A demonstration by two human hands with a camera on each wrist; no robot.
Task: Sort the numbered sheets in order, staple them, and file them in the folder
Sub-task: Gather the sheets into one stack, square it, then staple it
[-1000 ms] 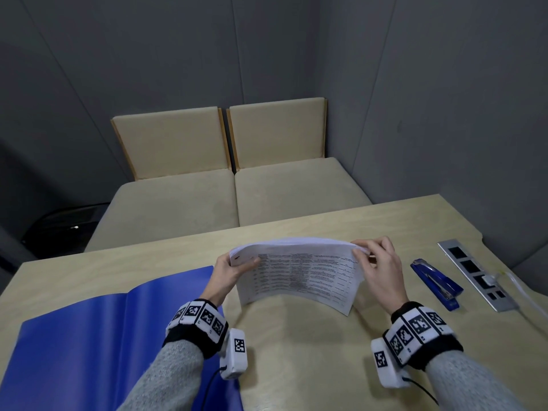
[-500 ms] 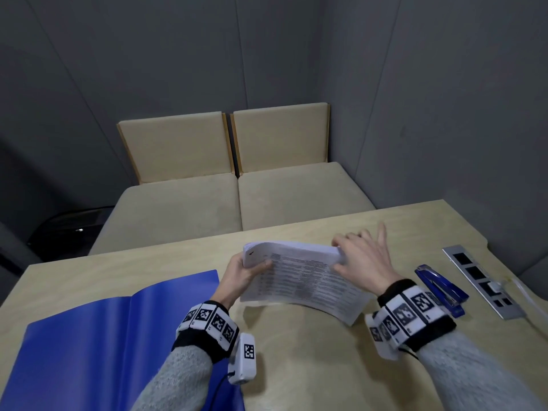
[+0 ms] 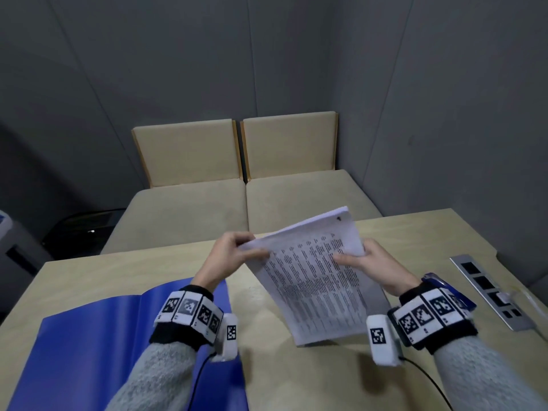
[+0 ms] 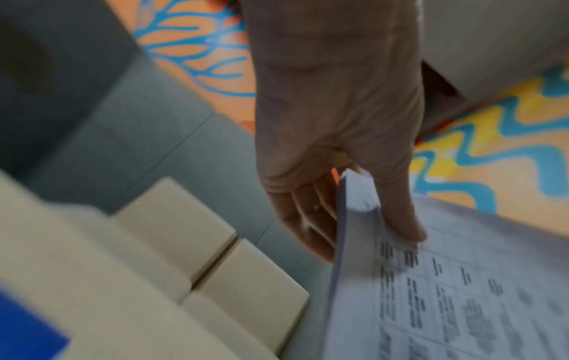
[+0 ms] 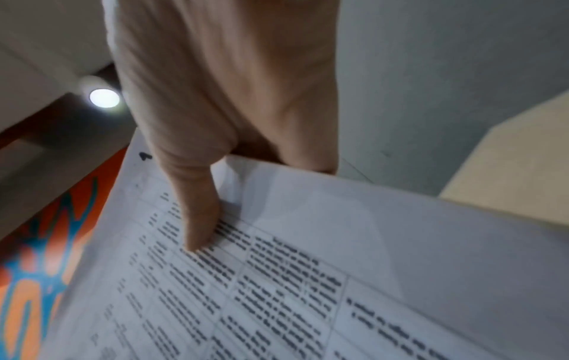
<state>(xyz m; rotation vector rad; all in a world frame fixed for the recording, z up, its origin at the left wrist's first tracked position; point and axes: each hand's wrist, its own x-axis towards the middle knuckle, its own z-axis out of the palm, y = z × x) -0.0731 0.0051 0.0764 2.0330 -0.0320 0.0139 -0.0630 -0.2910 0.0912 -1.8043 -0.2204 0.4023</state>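
A stack of white printed sheets (image 3: pixel 314 271) is held tilted above the table, its long side running away from me. My left hand (image 3: pixel 237 256) pinches the stack's left corner, thumb on top and fingers beneath, as the left wrist view shows on the sheets (image 4: pixel 431 292). My right hand (image 3: pixel 364 262) grips the right edge, with the thumb pressed on the printed table of the sheets (image 5: pixel 277 268). An open blue folder (image 3: pixel 89 351) lies flat at the near left. The blue stapler (image 3: pixel 444 287) lies mostly hidden behind my right wrist.
A silver socket strip (image 3: pixel 492 292) is set into the wooden table (image 3: pixel 281 366) at the right. Two beige seat cushions (image 3: pixel 237 203) stand beyond the far table edge, against grey walls.
The stack has been lifted off the table and turned from lying crosswise to pointing away from me. Both hands have shifted their hold on its edges.
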